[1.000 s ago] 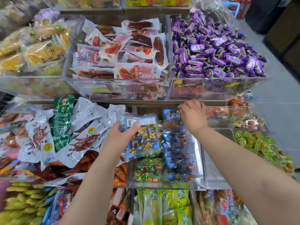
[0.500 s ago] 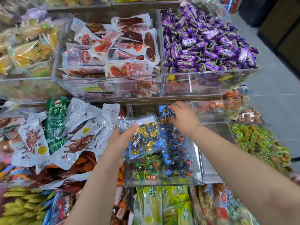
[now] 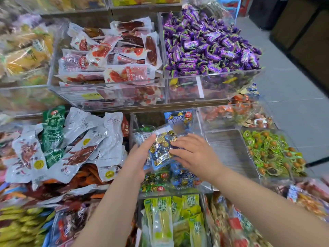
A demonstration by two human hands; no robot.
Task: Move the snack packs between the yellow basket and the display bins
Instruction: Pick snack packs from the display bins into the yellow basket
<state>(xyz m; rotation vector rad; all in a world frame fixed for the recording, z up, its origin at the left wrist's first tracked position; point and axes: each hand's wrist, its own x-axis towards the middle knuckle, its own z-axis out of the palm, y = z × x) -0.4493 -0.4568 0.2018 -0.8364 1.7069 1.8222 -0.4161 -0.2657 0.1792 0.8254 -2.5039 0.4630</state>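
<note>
Head view: left hand grip holds pack above middle bin; right hand spread flat, seemingly touching pack (blurred). Step: likely placing into bin. Next: lower pack onto stacked row, release. No basket visible.

Only thing I could honestly read was 牛肉粒 in yellow characters on the blue pack standing at the back of the clear bin. The grey pouches had dark Chinese lettering and the purple candy wrappers had pale print, but both were too smeared to make out. Same went for the yellow price tag on the upper bin and the snack pack in my left hand.
</note>
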